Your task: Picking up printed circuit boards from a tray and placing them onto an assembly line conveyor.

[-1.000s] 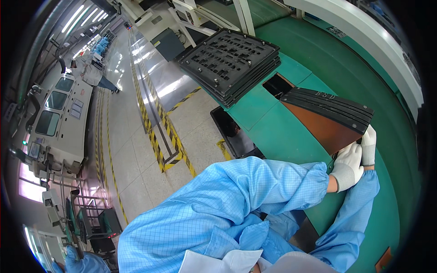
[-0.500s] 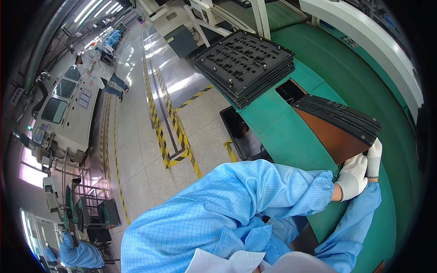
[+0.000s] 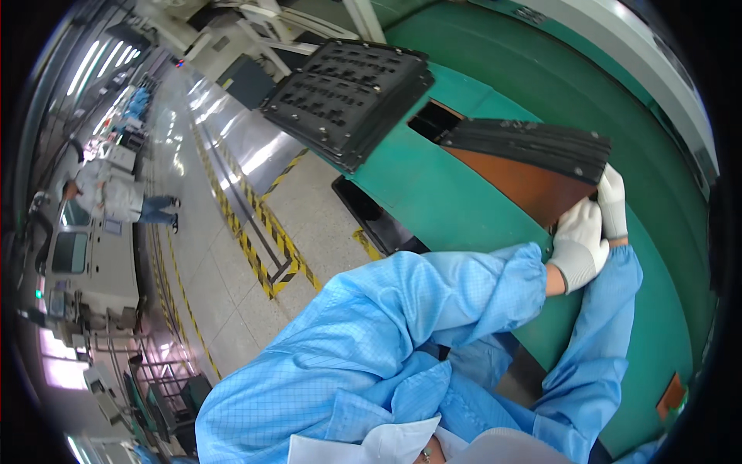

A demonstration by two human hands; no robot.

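A stack of black plates (image 3: 533, 143) rests aslant on a brown wedge-shaped stand (image 3: 514, 185) on the green worktop. Both of my hands, in white knit gloves, are close together at the near right end of this stand. My left hand (image 3: 581, 243) is closed, its fingers bunched at the stand's lower edge; whatever they hold is hidden. Just beyond it, my right hand (image 3: 613, 203) reaches up against the end of the plate stack. The stack and the left hand hide most of its fingers, so its grip does not show.
Another stack of black slotted plates (image 3: 344, 93) lies at the worktop's far left end. Between the stacks is a dark rectangular opening (image 3: 434, 121). A black bin (image 3: 375, 216) stands below the worktop's left edge. A small brown piece (image 3: 669, 394) lies at lower right.
The whole view has shifted, so the worktop and plate stacks appear farther left and higher. Both hands remain at the same end of the brown stand.
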